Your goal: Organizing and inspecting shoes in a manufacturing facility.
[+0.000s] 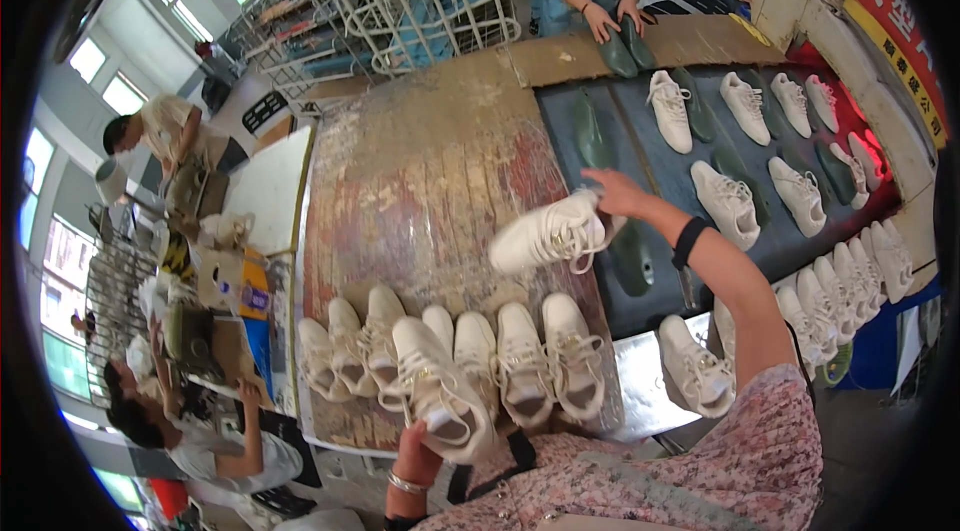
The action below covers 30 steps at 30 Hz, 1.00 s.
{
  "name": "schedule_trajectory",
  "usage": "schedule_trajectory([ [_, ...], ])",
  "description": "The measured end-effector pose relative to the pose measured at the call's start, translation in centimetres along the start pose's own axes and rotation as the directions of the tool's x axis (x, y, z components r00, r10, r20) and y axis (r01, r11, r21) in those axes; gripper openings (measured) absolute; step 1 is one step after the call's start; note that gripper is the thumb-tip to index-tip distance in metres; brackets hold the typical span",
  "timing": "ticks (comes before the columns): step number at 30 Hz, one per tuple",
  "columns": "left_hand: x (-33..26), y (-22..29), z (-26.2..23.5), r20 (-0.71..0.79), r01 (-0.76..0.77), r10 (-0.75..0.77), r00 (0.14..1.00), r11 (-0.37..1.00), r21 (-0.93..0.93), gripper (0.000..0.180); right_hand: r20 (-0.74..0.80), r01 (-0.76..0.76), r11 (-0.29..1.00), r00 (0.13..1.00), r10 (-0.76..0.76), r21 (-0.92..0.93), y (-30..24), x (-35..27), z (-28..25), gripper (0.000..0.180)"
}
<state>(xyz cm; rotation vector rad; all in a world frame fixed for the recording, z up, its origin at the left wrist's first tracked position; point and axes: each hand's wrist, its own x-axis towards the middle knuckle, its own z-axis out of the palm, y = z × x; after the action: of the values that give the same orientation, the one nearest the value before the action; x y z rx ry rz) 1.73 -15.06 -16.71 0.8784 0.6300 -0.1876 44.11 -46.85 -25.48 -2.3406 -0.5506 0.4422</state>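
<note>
My left hand (424, 449) is closed on the heel end of a cream lace-up sneaker (428, 371), lifted in front of a row of similar sneakers (520, 363) at the near edge of the table. Stretched forward, my right hand (618, 195) grips a second cream sneaker (545, 234) by its heel end; its toe points left and its laces hang loose. This shoe hovers near the border between the worn tabletop (400, 201) and a dark conveyor belt (660, 156). Below my right wrist a green shoe last (632, 261) lies on the belt.
More cream sneakers (723, 201) and green lasts (593, 131) are spaced along the belt toward a red-lit opening (870, 141). Several sneakers (838, 291) line a rack at right. Across the table, a person's hands (612, 19) hold two green lasts (627, 49). Two people sit at left.
</note>
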Motion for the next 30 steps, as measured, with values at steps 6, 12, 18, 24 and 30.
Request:
schedule_trajectory([
  [6,2.9,0.7,2.6,-0.067,0.014,-0.015,0.998,1.000,-0.011,0.063,-0.336,-0.222,0.962,0.904,0.264,0.159,1.4,5.5,7.8,0.090],
  [12,6.3,2.1,1.0,-0.035,0.073,-0.071,0.997,0.996,0.053,0.064,-0.620,-0.371,0.883,0.775,0.123,-0.288,-1.7,5.6,13.1,0.080],
  [18,7.0,2.2,1.1,-0.185,0.116,-0.125,0.975,0.991,-0.059,0.047,-0.771,-0.339,0.925,0.631,0.089,-0.170,3.3,15.3,5.3,0.060],
  [24,7.8,1.1,2.2,-0.176,0.107,-0.098,0.979,0.994,0.039,0.055,-0.501,-0.424,0.906,0.785,0.364,-0.006,6.6,17.3,3.7,0.066],
  [30,13.1,2.2,5.9,0.135,0.136,-0.140,0.981,0.990,0.037,0.045,0.480,-0.366,0.686,0.877,0.027,0.629,-3.3,0.2,5.7,0.074],
])
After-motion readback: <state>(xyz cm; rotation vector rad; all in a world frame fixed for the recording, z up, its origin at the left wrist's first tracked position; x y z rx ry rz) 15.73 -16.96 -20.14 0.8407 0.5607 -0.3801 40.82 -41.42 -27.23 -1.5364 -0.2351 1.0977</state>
